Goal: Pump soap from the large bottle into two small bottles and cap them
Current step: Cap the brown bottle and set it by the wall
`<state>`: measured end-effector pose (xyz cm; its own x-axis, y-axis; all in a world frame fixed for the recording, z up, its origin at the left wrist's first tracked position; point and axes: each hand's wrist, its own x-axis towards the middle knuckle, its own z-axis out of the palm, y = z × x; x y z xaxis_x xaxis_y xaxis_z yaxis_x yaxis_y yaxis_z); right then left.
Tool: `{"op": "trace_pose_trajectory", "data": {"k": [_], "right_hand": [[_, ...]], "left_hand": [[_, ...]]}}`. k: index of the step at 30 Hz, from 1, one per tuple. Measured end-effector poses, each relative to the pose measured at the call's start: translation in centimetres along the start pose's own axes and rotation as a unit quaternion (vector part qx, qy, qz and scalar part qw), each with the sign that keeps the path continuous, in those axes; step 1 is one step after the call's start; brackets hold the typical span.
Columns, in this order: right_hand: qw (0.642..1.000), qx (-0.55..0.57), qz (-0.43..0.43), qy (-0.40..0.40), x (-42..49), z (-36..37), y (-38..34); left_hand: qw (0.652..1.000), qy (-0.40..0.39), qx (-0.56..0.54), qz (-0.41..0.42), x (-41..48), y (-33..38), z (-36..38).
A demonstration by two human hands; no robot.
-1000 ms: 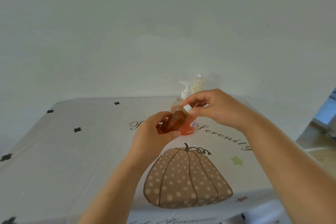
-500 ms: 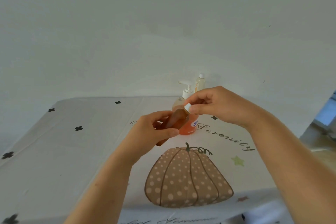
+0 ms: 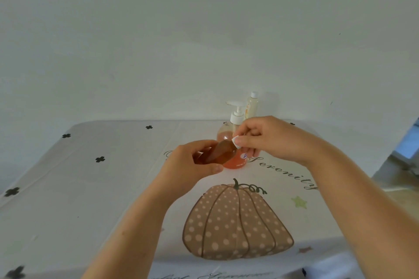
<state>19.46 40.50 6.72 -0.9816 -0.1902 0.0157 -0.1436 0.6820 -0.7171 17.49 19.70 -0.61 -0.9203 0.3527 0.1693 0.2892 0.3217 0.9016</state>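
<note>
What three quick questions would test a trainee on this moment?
1. True or false: the left hand holds the small amber bottle tilted.
2. The right hand pinches: A) the white cap; B) a pump nozzle; C) nothing.
3. Fill in: the pale small bottle stands ___ the large pump bottle.
Key: 1 true; 2 A; 3 behind.

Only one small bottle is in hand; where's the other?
Head view, right of centre: the pale small bottle stands behind the large pump bottle, near the wall.
</note>
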Motion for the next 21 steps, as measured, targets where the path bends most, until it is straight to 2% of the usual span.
{"op": "trace_pose_trajectory", "data": {"k": [4,10,14,16,21], "right_hand": [[0.997,-0.061,0.046,0.029,0.3,0.9,-0.1],[0.999,0.029,-0.030,-0.006,0.1,0.2,0.1],[0.999,-0.040,0.009,0.029,0.5,1.1,-0.1],[0.998,-0.038,0.015,0.044,0.5,1.1,-0.2],[1.000,-0.007,-0.030,-0.002,0.5,1.0,0.0]], "left_hand": [[1.000,-0.004,0.001,0.006,-0.2,0.2,0.1],[1.000,0.018,-0.007,0.002,-0.3,0.1,-0.3],[1.000,0.014,0.005,0.015,-0.4,0.4,-0.4],[1.000,0.011,-0.004,0.012,-0.5,0.5,-0.5],[1.000,0.016,-0.013,0.013,-0.6,0.3,-1.0]]}}
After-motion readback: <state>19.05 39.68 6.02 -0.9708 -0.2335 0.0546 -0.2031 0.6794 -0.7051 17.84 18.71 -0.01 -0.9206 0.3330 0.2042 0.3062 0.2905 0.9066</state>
